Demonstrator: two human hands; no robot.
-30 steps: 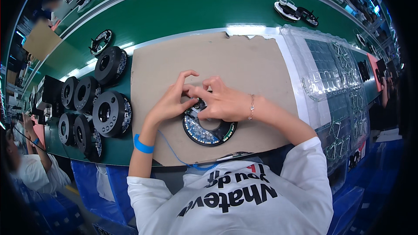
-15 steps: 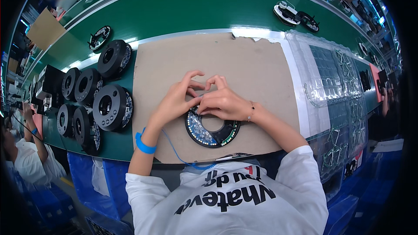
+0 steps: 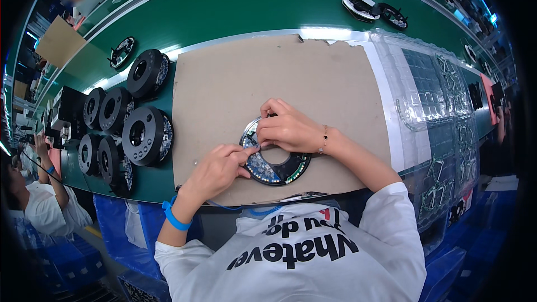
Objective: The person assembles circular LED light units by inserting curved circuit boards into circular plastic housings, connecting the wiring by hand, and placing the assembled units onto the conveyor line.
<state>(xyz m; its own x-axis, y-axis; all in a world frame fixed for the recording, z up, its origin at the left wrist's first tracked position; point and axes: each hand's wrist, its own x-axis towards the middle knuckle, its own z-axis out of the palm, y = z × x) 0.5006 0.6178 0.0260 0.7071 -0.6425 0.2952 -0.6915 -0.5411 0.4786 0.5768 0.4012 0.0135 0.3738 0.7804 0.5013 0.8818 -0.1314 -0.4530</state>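
Observation:
A black ring-shaped assembly (image 3: pixel 300 174) lies on the cardboard sheet in front of me, circuit boards, small light chips and a clear-bluish section showing on its upper face. My left hand (image 3: pixel 219 169) grips the left rim of the ring, its fingers bent and one fingertip resting on the face; a blue strap circles that wrist. Above the ring's upper part, my right hand (image 3: pixel 286 130) is closed in a pinch, fingertips down at the board near the central hole. Whatever lies between those fingertips is hidden.
Several dark ring housings (image 3: pixel 144 136) stand tilted at the left. Clear plastic trays (image 3: pixel 430 89) with green-edged parts lie at the right. Beyond the cardboard (image 3: pixel 224 78), a green conveyor belt (image 3: pixel 251 5) carries white-and-black parts (image 3: pixel 361 5). Other people work at both sides.
My left hand has moved down and left, away from my right hand, onto the ring's left rim. My right hand stays over the ring, still pinching. The view has shifted slightly.

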